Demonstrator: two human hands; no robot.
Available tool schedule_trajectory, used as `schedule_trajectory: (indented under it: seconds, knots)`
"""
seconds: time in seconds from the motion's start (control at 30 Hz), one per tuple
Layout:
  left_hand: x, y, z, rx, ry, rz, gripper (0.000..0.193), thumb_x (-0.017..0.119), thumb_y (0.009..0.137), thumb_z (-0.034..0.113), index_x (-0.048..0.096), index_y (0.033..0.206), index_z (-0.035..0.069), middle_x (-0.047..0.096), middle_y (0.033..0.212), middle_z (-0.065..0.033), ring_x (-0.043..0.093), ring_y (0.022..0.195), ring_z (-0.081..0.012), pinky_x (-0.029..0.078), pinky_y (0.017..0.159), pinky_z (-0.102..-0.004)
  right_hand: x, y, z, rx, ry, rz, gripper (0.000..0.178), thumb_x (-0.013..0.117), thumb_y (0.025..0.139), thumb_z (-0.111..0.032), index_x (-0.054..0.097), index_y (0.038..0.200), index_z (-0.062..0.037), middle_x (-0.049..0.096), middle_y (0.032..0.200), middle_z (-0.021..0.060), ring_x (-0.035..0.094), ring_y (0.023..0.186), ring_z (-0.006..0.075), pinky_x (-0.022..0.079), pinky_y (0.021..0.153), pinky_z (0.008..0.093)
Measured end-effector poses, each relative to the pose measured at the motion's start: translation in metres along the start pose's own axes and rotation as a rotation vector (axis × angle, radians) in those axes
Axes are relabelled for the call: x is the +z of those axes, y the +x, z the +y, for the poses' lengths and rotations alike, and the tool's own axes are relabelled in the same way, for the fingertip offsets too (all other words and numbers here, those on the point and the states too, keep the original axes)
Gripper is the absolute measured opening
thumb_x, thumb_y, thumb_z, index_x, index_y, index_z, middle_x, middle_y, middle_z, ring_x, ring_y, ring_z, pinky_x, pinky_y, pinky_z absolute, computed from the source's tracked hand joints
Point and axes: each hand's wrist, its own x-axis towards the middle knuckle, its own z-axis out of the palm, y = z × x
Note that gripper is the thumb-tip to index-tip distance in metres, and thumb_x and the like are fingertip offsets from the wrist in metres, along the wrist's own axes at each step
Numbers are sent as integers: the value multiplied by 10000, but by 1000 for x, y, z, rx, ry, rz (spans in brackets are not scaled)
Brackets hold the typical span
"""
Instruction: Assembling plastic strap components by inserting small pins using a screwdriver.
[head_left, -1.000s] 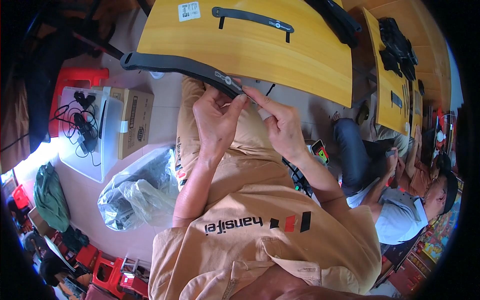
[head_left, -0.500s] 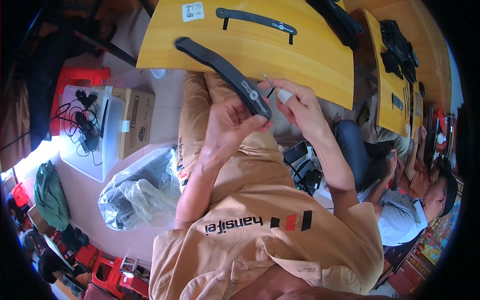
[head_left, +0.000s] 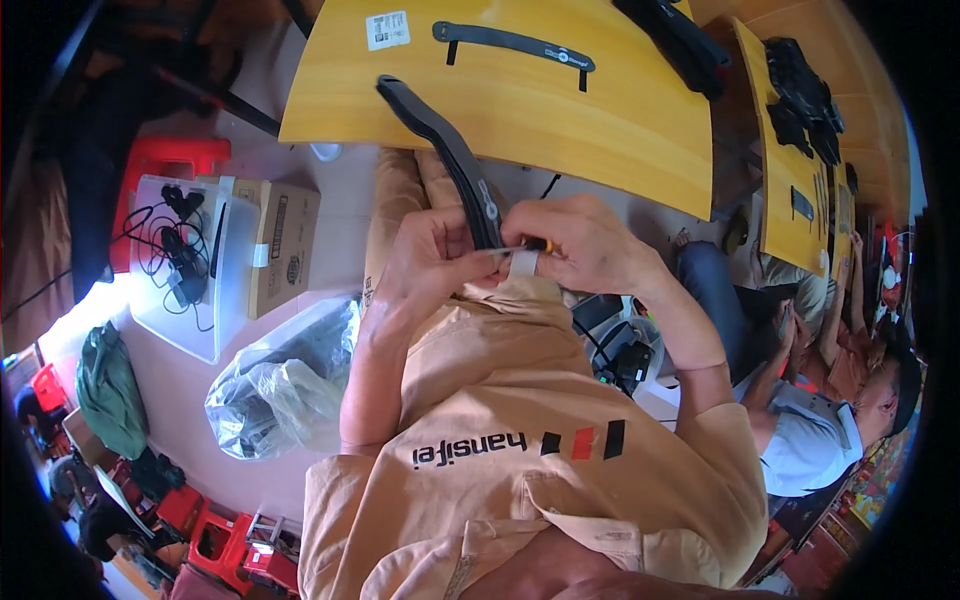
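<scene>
A long black padded strap [head_left: 447, 142] with a pale printed mark rises from my left hand [head_left: 425, 262], which is closed around its lower end. My right hand [head_left: 592, 242] presses close to that same end. It grips a small pointed tool with a thin metal shaft and an orange-yellow handle [head_left: 541, 244]; the shaft lies across the strap's end by my left thumb. White tape [head_left: 521, 264] wraps a finger of my right hand. A similar black strap [head_left: 515, 42] with two short tabs lies flat on the yellow table [head_left: 600, 140]. My fingers hide the strap's lower tip.
More black straps [head_left: 675, 45] lie at the table's far right; a white label [head_left: 388, 30] sits far left. On the left stand a clear bin [head_left: 225, 300] with cables, a cardboard box [head_left: 285, 245] and a plastic bag [head_left: 280, 390]. People sit at another table [head_left: 790, 220] on the right.
My right hand has come left and down, bringing the pointed tool against the strap's lower end. The strap stands steeper, and my left hand has shifted slightly left.
</scene>
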Motion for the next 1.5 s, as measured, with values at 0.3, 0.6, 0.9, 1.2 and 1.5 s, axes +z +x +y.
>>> schedule_trajectory:
  seconds: [0.3, 0.6, 0.9, 1.2, 1.5]
  knots:
    - [3, -12, 8, -134, 119, -117, 179, 625, 738, -64, 572, 908, -68, 621, 790, -91, 613, 709, -126, 518, 643, -227, -8, 1, -15, -30, 98, -297, 145, 525, 678, -55, 521, 823, -55, 567, 690, 154, 550, 674, 352, 408, 563, 432]
    - [2, -13, 5, -199, 92, -200, 151, 598, 774, -43, 570, 920, -60, 624, 801, -94, 621, 721, -128, 528, 650, -238, -2, -11, -18, -69, 126, -213, 120, 530, 665, -37, 511, 782, -19, 560, 678, 159, 553, 642, 348, 414, 542, 428]
    - [6, -11, 1, -276, 81, -240, 173, 596, 770, -54, 566, 940, -58, 623, 833, -99, 623, 732, -134, 534, 656, -246, 2, -14, -1, -59, 325, -295, 67, 526, 685, -60, 502, 721, -9, 511, 589, 182, 533, 560, 329, 386, 506, 399]
    - [7, -10, -5, -218, 123, -242, 172, 596, 772, -56, 558, 939, -65, 619, 834, -97, 620, 772, -144, 531, 685, -251, 20, -25, -10, -82, 126, 20, 74, 534, 661, -86, 496, 682, -25, 449, 527, 131, 469, 467, 281, 341, 437, 352]
    - [4, -5, -9, -242, 36, -287, 146, 595, 780, -36, 566, 920, -60, 620, 826, -91, 618, 756, -139, 525, 674, -252, 25, -28, -7, -29, 194, 8, 115, 562, 645, -77, 456, 634, -33, 469, 542, 119, 501, 477, 296, 379, 430, 365]
